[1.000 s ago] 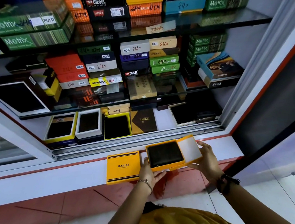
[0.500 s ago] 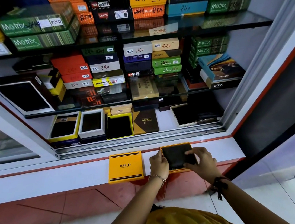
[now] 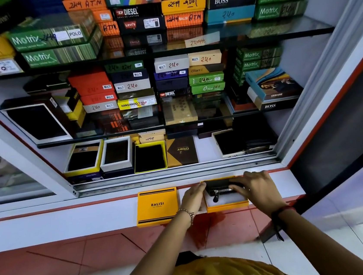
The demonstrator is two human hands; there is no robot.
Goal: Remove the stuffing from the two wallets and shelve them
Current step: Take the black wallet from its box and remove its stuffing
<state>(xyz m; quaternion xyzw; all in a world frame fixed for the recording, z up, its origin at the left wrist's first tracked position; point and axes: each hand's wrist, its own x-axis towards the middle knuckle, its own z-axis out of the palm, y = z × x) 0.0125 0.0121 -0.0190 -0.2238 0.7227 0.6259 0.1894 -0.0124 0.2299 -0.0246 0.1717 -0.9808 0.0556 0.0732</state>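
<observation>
An open orange box (image 3: 226,204) rests on the white ledge (image 3: 72,222) in front of the cabinet. A black zip wallet (image 3: 221,189) is tilted up on its edge at the back of the box, zipper facing me. My left hand (image 3: 193,198) holds the wallet's left end and the box side. My right hand (image 3: 255,188) grips the wallet's right end from above. The box's pale lining shows beneath the wallet. A closed orange BALISI box (image 3: 157,206) lies just left of my left hand.
The cabinet's bottom shelf holds open boxes with dark wallets (image 3: 149,158) and a brown ORBIT box (image 3: 181,151). Glass shelves above carry stacked wallet boxes (image 3: 133,86). A sliding door track (image 3: 175,174) runs behind the ledge. Red tiles lie below.
The orange box was held up with both hands, then set on the ledge. The wallet, flat in the box half a second ago, is now lifted up on edge by both hands.
</observation>
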